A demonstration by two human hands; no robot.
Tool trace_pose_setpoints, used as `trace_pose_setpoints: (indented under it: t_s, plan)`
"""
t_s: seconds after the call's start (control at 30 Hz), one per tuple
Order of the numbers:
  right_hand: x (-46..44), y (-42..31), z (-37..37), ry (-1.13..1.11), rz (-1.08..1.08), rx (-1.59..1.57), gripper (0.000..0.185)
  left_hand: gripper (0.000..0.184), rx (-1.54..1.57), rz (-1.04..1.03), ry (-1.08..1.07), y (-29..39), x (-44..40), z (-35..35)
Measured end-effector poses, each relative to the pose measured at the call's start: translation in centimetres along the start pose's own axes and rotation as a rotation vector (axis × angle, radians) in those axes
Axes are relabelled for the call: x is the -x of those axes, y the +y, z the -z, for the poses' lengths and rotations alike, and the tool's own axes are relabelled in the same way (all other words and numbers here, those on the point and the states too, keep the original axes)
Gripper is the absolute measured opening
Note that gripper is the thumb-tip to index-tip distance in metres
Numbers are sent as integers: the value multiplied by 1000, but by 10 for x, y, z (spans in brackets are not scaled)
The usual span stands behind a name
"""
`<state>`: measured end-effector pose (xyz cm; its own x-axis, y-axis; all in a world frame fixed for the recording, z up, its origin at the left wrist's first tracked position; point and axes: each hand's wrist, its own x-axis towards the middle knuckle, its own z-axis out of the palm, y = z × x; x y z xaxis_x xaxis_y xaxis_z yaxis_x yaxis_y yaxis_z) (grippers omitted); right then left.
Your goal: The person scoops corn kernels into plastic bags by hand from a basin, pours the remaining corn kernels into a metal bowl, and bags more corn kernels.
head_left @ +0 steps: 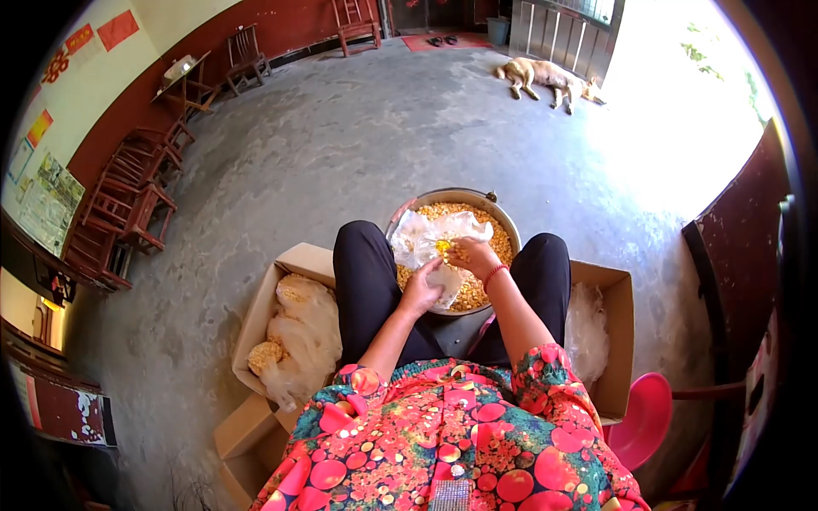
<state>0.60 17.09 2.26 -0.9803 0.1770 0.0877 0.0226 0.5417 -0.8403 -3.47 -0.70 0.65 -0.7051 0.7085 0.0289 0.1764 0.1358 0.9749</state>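
Observation:
Between my knees stands a round metal pot [514, 228] full of loose yellow-orange corn kernels [471, 298]. A thin whitish plastic bag [412, 237] lies crumpled over the kernels. My left hand [421, 289] is closed on a part of the bag at the near side of the pot. My right hand [474, 256] is over the kernels with its fingers curled together. At its fingertips is a small bright yellow patch [442, 246], too small to identify. What the right fingers grip is hidden.
Left of my legs, a cardboard box [252, 317] holds clear bags with yellow contents. Another cardboard box [619, 341] with clear plastic stands right, near a pink basin [645, 417]. A dog [545, 77] lies by the doorway. Wooden chairs [136, 209] line the left wall.

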Motion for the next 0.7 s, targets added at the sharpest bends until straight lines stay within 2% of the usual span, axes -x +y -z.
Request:
trace_pose_setpoints:
  t_s: [0.03, 0.1, 0.13, 0.17, 0.23, 0.3, 0.4, 0.43, 0.47, 0.5, 0.53, 0.6, 0.63, 0.7]
  plan:
    - [-8, 0, 1, 0, 1, 1, 38, 60, 0, -1, 1, -3, -1, 0]
    - [-25, 1, 3, -72, 254, 432, 44, 58, 73, 50, 13, -11, -3, -1]
    - [-25, -15, 4, -133, -8, -17, 38, 58, 75, 47, 15, -11, -2, -2]
    - [-24, -32, 6, -77, -271, -466, 34, 58, 153, 52, 28, -11, -1, -2]
    - [-25, -52, 9, 13, -488, -444, 27, 58, 236, 55, 49, -8, -1, -1]
    - [-12, -49, 23, -109, -511, -652, 24, 55, 206, 41, 66, -4, -1, -1]
    - [3, -25, 27, -85, -568, -384, 21, 50, 202, -65, 151, -12, -6, -1]
    - [7, -13, 33, -195, -483, -58, 21, 50, 202, -66, 163, -13, -9, -4]
    - [6, 4, 29, -276, -572, 350, 26, 47, 139, -175, 216, -13, -11, -5]
    - [15, 44, 17, -117, -339, 657, 28, 45, 62, -279, 278, -13, -10, -1]
    - [25, 34, 15, -27, -482, 567, 27, 46, 110, -89, 279, -10, -7, -1]
    - [34, 34, 8, -3, -401, 572, 24, 49, 45, -142, 338, 10, -3, 3]
    - [36, 32, 2, -9, -357, 588, 29, 50, 28, -168, 345, 9, -4, 3]
    - [38, 21, -14, -32, -446, 594, 38, 55, 47, -172, 343, 5, -5, 2]
